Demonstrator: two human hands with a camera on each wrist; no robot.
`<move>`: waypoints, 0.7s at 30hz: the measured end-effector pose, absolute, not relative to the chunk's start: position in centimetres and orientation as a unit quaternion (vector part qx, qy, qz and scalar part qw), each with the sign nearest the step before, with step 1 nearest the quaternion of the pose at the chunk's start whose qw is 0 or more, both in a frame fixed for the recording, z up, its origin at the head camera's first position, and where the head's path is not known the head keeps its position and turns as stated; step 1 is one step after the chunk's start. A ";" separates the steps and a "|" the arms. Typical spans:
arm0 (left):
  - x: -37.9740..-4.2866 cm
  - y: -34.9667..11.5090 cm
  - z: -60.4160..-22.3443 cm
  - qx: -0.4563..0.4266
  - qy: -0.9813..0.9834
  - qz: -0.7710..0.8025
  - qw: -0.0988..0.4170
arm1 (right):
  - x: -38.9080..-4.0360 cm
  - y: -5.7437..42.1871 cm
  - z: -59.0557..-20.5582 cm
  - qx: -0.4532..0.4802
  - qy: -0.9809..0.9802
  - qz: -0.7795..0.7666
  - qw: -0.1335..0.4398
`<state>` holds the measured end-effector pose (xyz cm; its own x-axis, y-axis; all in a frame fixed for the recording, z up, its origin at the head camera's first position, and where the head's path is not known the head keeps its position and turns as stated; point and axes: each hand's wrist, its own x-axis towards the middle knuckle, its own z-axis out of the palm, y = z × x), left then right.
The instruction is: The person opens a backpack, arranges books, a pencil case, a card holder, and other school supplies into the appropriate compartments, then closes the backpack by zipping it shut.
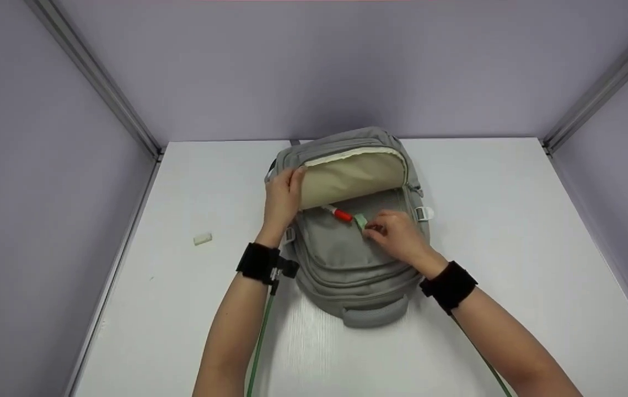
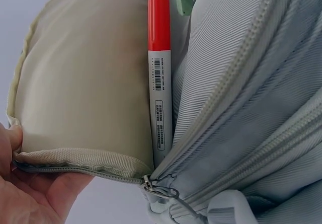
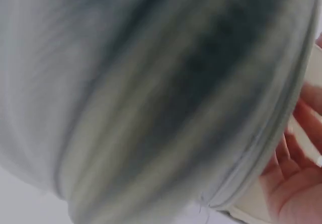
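A grey backpack (image 1: pixel 336 259) lies on the table with its top handle toward me and its front pocket unzipped. My left hand (image 1: pixel 283 198) grips the left edge of the pocket's beige-lined flap (image 1: pixel 355 176), folding it up and back. Inside the fold lies a white marker with a red cap (image 2: pixel 160 78), partly covered by the flap in the head view. Just beyond the cap, my right hand (image 1: pixel 396 234) pinches a small light-green block (image 1: pixel 360 221) between thumb and fingertips, low over the pocket. In the right wrist view, the backpack's blurred side hides most of the scene.
A small pale block (image 1: pixel 202 239) lies on the white table (image 1: pixel 181 309), left of the backpack. Grey-lilac panels (image 1: pixel 236 71) stand at the back and both sides. A zipper pull (image 2: pixel 161 190) hangs at the pocket's corner. Green cables (image 1: pixel 259 347) trail from both wrist bands.
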<state>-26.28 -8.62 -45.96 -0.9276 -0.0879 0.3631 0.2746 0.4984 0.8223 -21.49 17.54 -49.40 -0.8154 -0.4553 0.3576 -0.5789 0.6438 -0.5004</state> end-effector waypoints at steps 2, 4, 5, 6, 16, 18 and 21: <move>-26.3 -8.6 -46.0 -0.056 -0.846 -0.498 0.183 | -21.4 17.7 -49.3 0.298 -0.901 0.307 0.077; -26.2 -8.6 -46.0 -0.055 -0.846 -0.498 0.180 | -21.4 18.1 -49.1 0.304 -0.899 0.309 0.068; -26.2 -8.6 -46.0 -0.054 -0.846 -0.499 0.178 | -21.4 18.3 -49.0 0.305 -0.897 0.312 0.070; -26.2 -8.6 -46.0 -0.053 -0.846 -0.500 0.177 | -21.5 18.5 -48.8 0.303 -0.895 0.318 0.076; -26.2 -8.6 -46.2 -0.049 -0.842 -0.513 0.162 | -23.6 21.3 -47.1 0.233 -0.881 0.336 0.238; -26.2 -8.6 -46.2 -0.047 -0.840 -0.516 0.160 | -24.1 21.7 -46.9 0.236 -0.886 0.317 0.241; -26.2 -8.7 -46.2 -0.047 -0.840 -0.516 0.161 | -25.0 22.1 -46.8 0.244 -0.899 0.292 0.214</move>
<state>-26.20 -8.67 -46.19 -0.9438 -0.0871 0.3188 0.2450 0.4626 0.8520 -24.95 22.09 -46.84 -0.7886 -0.3144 0.5284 -0.5649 0.7099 -0.4206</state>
